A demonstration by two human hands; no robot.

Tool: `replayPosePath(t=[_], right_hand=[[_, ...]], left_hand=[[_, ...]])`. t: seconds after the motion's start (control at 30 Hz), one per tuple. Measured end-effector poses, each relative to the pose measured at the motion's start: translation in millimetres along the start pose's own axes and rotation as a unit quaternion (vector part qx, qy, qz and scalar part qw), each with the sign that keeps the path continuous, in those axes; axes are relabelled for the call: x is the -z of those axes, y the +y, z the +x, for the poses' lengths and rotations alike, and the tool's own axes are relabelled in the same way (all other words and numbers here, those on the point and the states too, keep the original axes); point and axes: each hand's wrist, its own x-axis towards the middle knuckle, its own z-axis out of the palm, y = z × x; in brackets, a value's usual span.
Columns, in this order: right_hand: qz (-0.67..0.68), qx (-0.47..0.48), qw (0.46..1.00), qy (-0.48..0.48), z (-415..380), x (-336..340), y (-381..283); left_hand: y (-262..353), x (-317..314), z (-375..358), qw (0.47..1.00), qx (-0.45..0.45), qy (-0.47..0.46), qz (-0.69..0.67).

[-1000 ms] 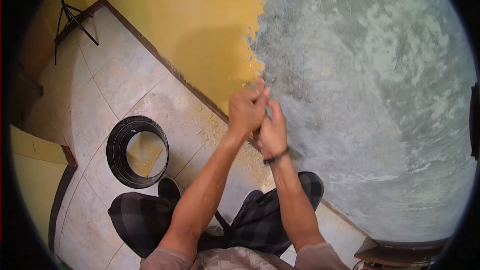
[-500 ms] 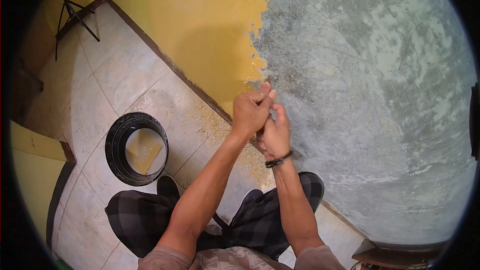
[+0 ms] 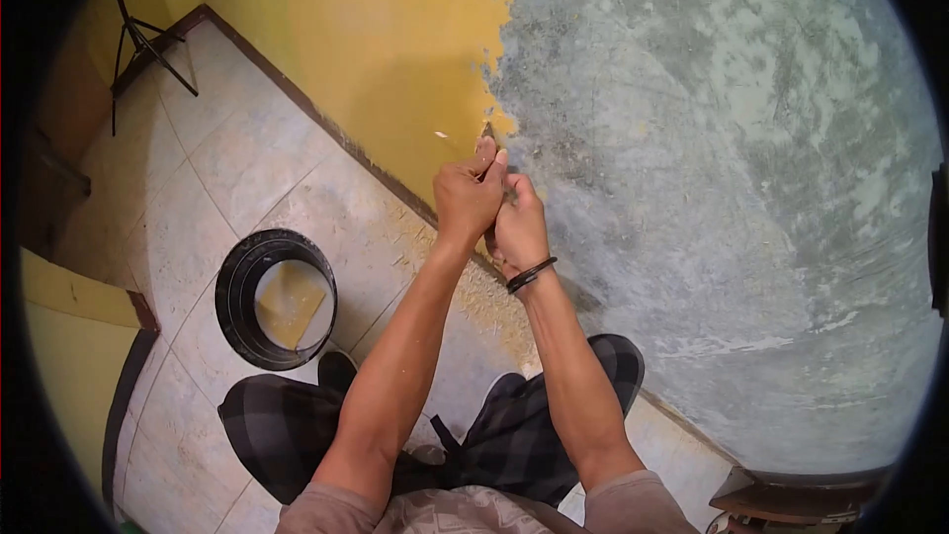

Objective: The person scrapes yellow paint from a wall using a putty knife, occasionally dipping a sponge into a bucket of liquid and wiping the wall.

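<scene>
Scraper [image 3: 487,131] — only a dark tip shows above the knuckles — meets the wall [image 3: 692,138] right at the ragged edge of the yellow paint [image 3: 395,40]. Left hand [image 3: 467,198] and right hand [image 3: 519,227] are both clenched around it, touching each other. Paint flakes [image 3: 484,287] litter the floor below, near a black ring [image 3: 277,299].

Both hands, clasped around a scraper, have shifted up and left along the wall since a second ago: left hand [image 3: 467,200] and right hand [image 3: 518,227] now sit at the ragged edge of the yellow paint [image 3: 376,59]. A paint flake [image 3: 440,134] is newly airborne beside them.
</scene>
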Motion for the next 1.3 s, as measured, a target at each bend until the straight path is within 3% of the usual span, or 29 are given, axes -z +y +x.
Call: replayPosePath(t=[0.07,0.13,0.2,0.27,0.33,0.4,0.43,0.47,0.53,0.57,0.67,0.83,0.93,0.97,1.0,1.07,1.13,1.2,1.27,1.3], right_hand=[[0.024,-0.029,0.999,0.006,-9.2,-1.5,-6.2],[0.005,-0.007,1.000,0.010,-17.5,2.5,4.2],[0.059,-0.034,0.997,0.039,-34.8,16.1,2.6],[0.065,-0.070,0.995,0.039,-30.0,17.5,-4.3],[0.059,-0.051,0.997,-0.009,-15.4,8.3,-8.9],[0.051,-0.065,0.997,-0.009,-10.7,0.3,-9.7],[0.046,-0.057,0.997,-0.005,-14.3,2.1,-6.6],[0.042,-0.046,0.998,0.001,-18.2,4.0,-3.2],[0.057,-0.028,0.998,0.009,-28.2,6.8,1.7],[0.069,-0.042,0.997,0.016,-31.0,11.1,1.9],[0.079,-0.045,0.995,0.049,-24.6,6.1,3.1],[0.052,-0.034,0.998,0.014,-17.3,1.0,4.0],[0.032,0.005,0.999,0.034,-26.5,5.0,15.1],[0.044,-0.033,0.998,0.042,-35.6,10.7,8.3],[0.054,-0.071,0.995,0.050,-38.4,13.2,3.6],[0.050,-0.045,0.996,0.058,-23.0,8.8,10.1],[0.041,-0.047,0.998,-0.004,-0.1,-3.3,6.3],[0.014,-0.053,0.998,0.006,1.5,-7.0,18.2],[0.034,0.009,0.998,0.051,-0.1,-14.2,26.4],[-0.017,0.036,0.997,0.071,-4.7,-10.2,38.0]], left_hand=[[-1.5,0.2,-1.6,1.000,-0.010,0.013,-0.025],[16.0,12.6,-12.4,0.982,0.140,-0.120,0.031],[20.9,3.4,-25.2,0.980,0.148,-0.131,-0.024],[25.4,-0.3,-28.5,0.989,0.092,-0.109,0.035],[25.9,5.7,-17.9,0.988,0.097,-0.103,0.066],[10.5,8.8,-5.1,0.990,0.120,-0.068,-0.001],[6.5,2.5,-8.1,1.000,0.004,-0.007,-0.018],[1.9,4.7,-14.2,1.000,0.004,-0.005,-0.018],[13.0,11.3,-21.7,0.977,0.150,-0.152,0.000],[18.2,9.3,-26.8,0.984,0.114,-0.134,-0.015],[25.4,14.4,-14.1,0.974,0.131,-0.171,0.068],[7.7,13.6,-7.0,0.981,0.167,-0.092,-0.025],[4.6,13.4,-24.9,0.976,0.166,-0.141,0.015],[7.3,4.1,-36.0,0.990,0.101,-0.093,-0.036],[3.5,3.8,-31.2,0.990,0.098,-0.090,-0.037],[-6.8,6.9,-23.1,0.978,0.163,-0.131,-0.025],[6.1,14.5,-0.2,0.979,0.164,-0.109,0.048],[1.8,19.3,6.0,0.977,0.184,-0.098,0.044],[5.1,21.0,-3.6,0.984,0.162,-0.069,0.025],[5.3,23.2,-9.6,0.976,0.180,-0.123,0.002]])
